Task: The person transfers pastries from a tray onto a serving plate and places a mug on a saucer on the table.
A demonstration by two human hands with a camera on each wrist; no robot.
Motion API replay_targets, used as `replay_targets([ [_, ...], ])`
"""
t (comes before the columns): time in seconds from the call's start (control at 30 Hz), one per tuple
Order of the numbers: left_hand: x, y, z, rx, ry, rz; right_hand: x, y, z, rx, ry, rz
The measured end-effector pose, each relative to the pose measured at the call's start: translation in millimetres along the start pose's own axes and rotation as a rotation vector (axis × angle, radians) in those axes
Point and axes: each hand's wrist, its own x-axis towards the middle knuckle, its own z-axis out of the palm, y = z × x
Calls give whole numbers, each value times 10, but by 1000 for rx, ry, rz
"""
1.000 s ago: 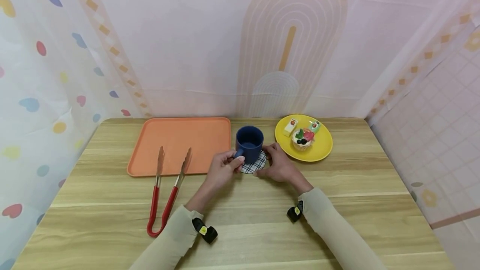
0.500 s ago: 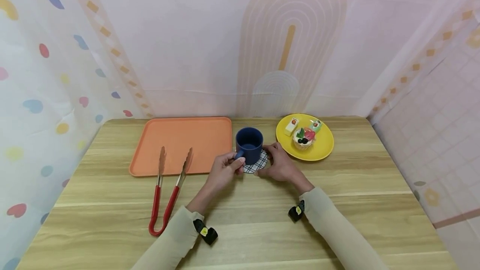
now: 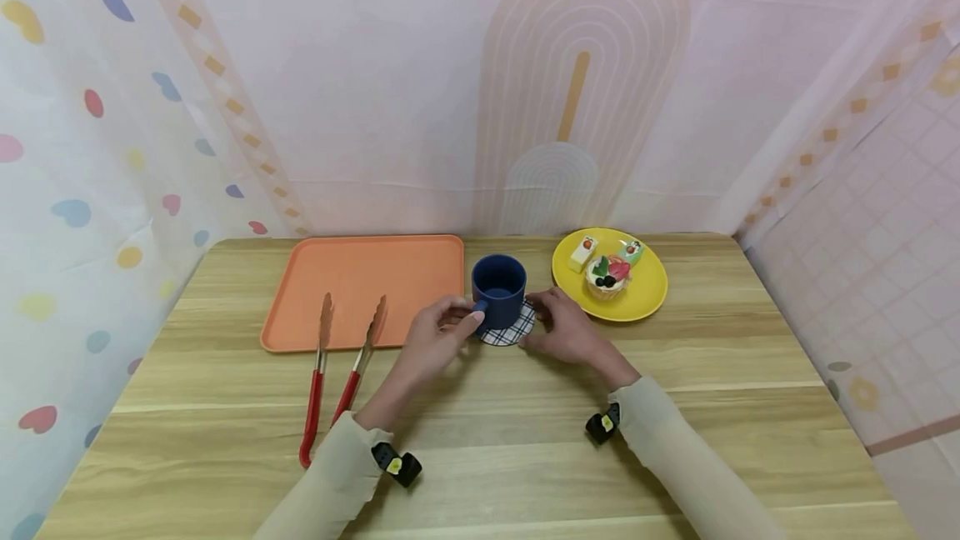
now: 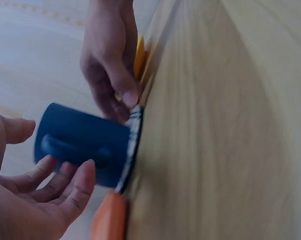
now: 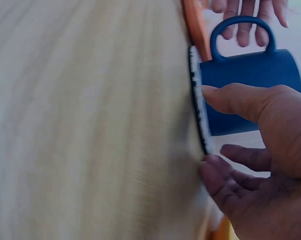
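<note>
A dark blue mug point(image 3: 501, 307) stands upright on a round black-and-white checked coaster point(image 3: 517, 332) at the middle of the table. My left hand point(image 3: 435, 342) is just left of the mug, its thumb and fingers spread apart around the handle point(image 4: 75, 150) without gripping it. On the other side, my right hand point(image 3: 572, 332) has its thumb and fingers apart at the coaster's right edge. Its fingertips point(image 5: 213, 172) lie right at the rim in the right wrist view, while the thumb overlaps the mug there.
An orange tray point(image 3: 375, 273) lies at the back left. Red-handled tongs point(image 3: 313, 398) rest with their tips over its front edge, partly behind the left sleeve. Back right, a yellow plate point(image 3: 645, 294) bears a fruit tart point(image 3: 606, 277) and two small cake pieces.
My left hand has let go of the mug's handle and drawn back slightly to the left. My right hand has shifted a little right. Mug and coaster stay in place.
</note>
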Motion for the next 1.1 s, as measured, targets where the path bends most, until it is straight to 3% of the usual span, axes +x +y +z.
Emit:
replay_targets([
  [0.23,-65,71,-289,125,-19,119,-136,-47,-192,-40,17,-55],
  [0.53,-109,113,-672,287,19,258,-339,-110,-528,-51,122,-108],
  [0.63,-126,115,-794,344,34,273,-414,-84,-625,-66,166,-131],
  [0.87,-170,45,-1087,474,57,213,-580,59,-835,-115,296,-166],
  [1.1,-230,-111,-1360,530,93,238,-731,266,-1047,-139,390,-85],
])
